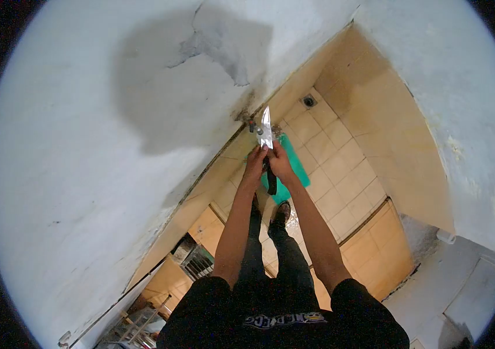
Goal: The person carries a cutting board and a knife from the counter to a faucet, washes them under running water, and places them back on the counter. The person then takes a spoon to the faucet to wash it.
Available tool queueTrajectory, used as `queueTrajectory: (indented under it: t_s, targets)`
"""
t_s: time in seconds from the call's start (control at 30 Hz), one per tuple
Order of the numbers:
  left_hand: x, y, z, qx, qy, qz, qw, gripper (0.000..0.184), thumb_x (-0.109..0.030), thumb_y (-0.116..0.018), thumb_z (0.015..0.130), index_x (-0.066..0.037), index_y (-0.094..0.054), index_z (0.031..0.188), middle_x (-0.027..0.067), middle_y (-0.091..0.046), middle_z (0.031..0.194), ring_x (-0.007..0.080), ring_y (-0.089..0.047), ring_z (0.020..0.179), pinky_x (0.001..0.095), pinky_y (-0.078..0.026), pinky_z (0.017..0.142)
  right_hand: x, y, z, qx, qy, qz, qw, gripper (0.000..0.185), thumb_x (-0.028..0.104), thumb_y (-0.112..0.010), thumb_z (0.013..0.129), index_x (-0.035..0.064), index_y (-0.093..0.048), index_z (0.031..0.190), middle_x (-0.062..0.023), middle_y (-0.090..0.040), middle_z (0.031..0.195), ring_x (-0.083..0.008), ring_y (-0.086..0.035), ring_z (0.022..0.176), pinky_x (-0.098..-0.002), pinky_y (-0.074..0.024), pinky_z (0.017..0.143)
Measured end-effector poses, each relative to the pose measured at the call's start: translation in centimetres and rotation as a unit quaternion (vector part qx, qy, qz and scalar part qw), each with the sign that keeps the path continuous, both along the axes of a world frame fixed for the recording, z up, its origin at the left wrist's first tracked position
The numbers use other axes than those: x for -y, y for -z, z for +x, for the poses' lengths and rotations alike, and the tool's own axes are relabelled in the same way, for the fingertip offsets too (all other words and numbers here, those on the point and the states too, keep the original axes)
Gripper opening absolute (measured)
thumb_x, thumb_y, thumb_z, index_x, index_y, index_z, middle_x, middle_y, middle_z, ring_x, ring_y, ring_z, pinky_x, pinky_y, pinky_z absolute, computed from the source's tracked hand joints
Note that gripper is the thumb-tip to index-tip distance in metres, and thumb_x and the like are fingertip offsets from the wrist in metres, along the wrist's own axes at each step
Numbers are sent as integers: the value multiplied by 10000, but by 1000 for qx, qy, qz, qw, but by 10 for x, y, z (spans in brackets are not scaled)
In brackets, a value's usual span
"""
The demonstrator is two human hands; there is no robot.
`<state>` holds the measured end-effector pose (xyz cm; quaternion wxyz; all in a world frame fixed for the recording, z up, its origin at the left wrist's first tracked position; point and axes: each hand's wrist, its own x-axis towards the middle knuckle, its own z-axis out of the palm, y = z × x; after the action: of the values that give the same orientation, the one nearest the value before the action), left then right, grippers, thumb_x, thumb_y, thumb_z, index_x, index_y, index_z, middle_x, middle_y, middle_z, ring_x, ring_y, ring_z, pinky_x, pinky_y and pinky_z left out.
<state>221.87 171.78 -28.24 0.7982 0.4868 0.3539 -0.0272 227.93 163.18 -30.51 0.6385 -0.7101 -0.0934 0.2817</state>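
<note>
A knife (266, 125) with a shiny blade and a black handle is held between my two hands, blade pointing away from me and handle towards me. My left hand (254, 161) closes on it from the left, near where blade and handle meet. From the right, my right hand (281, 163) grips the same part, fingers close to the left hand's. Just beyond the left fingers, a tap (251, 124) sticks out of the wall beside the blade. A green tub (298, 167) lies below the hands, partly covered by them.
A floor drain (308, 102) sits in the tiled floor (331, 168) near the far corner. The wall (113, 192) runs close along the left, and a low tiled wall (392, 116) stands at the right. A rack with items (143, 323) is at the lower left.
</note>
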Motion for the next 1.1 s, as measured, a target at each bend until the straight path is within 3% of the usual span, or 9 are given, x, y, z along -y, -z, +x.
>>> queueTrajectory:
  t_s: [0.13, 0.27, 0.37, 0.43, 0.57, 0.67, 0.73, 1.03, 1.1]
  targets:
    - [-12, 19, 2, 71, -23, 60, 995, 369, -348, -680, 841, -65, -616, 1069, 21, -606, 909, 116, -540, 792, 280, -419, 654, 4, -5, -24, 26, 18, 62, 998, 459, 39, -436, 936, 111, -400, 1387, -101, -602, 1028, -164, -595, 777, -287, -508, 643]
    - [-18, 0, 7, 56, -39, 88, 994, 278, -309, -695, 830, -65, -610, 934, 4, -593, 735, 115, -539, 597, 270, -402, 484, 11, -16, -30, 99, -24, 17, 995, 515, 24, -415, 942, 129, -331, 1439, -107, -599, 1057, -152, -603, 759, -311, -528, 589]
    - [-32, -7, 13, 42, 0, 88, 995, 248, -295, -704, 821, -68, -620, 877, 9, -588, 713, 122, -547, 591, 293, -404, 491, 14, -45, -41, -33, -33, 25, 999, 511, 29, -427, 945, 122, -338, 1439, -107, -607, 1043, -158, -616, 766, -307, -527, 590]
    - [-35, 0, 21, -21, -45, 70, 996, 181, -231, -675, 835, -53, -647, 838, -11, -577, 711, 91, -525, 626, 287, -390, 545, 21, -63, -53, -42, -29, 9, 999, 504, 14, -458, 947, 70, -356, 1437, -87, -559, 1176, -157, -537, 966, -287, -468, 828]
    - [-33, 11, 33, -6, -7, 91, 996, 173, -223, -623, 872, -54, -631, 833, 1, -574, 722, 118, -534, 617, 303, -390, 540, 31, -66, -59, -63, -18, 4, 998, 496, 36, -468, 953, 86, -366, 1436, -76, -566, 1140, -144, -527, 925, -294, -468, 790]
    - [-31, 30, 41, -12, -70, -23, 997, 123, -173, -597, 861, -57, -613, 895, 39, -613, 766, 197, -618, 654, 351, -498, 604, 32, -65, -55, -17, -16, -62, 998, 514, 48, -509, 932, 120, -391, 1427, -113, -569, 1121, -185, -549, 908, -323, -475, 757]
    - [-15, 2, 38, 22, -120, -8, 992, 146, -182, -545, 925, -67, -611, 865, 21, -605, 785, 160, -577, 630, 317, -483, 595, 31, -60, -51, 304, -5, -145, 942, 496, 49, -553, 891, 143, -463, 1370, -154, -542, 1092, -270, -597, 829, -360, -498, 699]
    - [-24, -10, 41, -20, -38, 108, 993, 72, -62, -566, 882, -28, -625, 862, 40, -625, 740, 187, -644, 684, 318, -507, 560, 31, -84, -61, 327, -44, -365, 871, 429, 62, -571, 837, 153, -549, 1256, -134, -453, 1179, -326, -623, 700, -426, -530, 586]
    - [-28, 2, 48, 34, -82, 18, 996, 68, -68, -586, 873, -24, -632, 849, 39, -609, 714, 172, -612, 638, 306, -491, 538, 37, -90, -73, 342, -53, -380, 858, 426, 57, -573, 833, 144, -553, 1250, -133, -456, 1176, -322, -625, 700, -423, -528, 580]
